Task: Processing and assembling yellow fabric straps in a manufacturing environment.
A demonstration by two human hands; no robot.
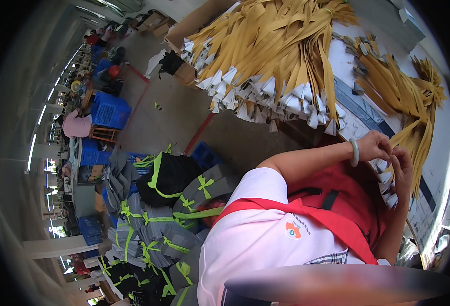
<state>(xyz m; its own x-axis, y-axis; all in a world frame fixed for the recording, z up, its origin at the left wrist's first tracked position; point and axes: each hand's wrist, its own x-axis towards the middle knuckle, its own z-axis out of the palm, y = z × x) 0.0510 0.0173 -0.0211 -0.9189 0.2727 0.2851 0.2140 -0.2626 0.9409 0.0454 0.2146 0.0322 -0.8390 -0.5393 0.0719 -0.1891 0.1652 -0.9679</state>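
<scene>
My left hand [374, 146], with a pale bangle on the wrist, is closed in a pinch in front of my red apron [332, 194]. My right hand [402, 167] meets it there, fingertips bent and pressed together. Whatever lies between the fingers is too small or hidden to make out. Just beyond the hands, a bundle of tan webbing straps [420, 133] hangs down over the table's near edge. White-tipped ends [385, 178] show below my left hand. A large heap of similar tan straps [281, 46], also with white tips, covers the table's far left part.
The white worktable [350, 64] has a dark strip along it. To my left are stacks of grey pieces [158, 232] tied with lime-green ribbons and a black bundle [171, 173]. Blue crates [110, 109] and a seated person in pink [76, 124] are farther off.
</scene>
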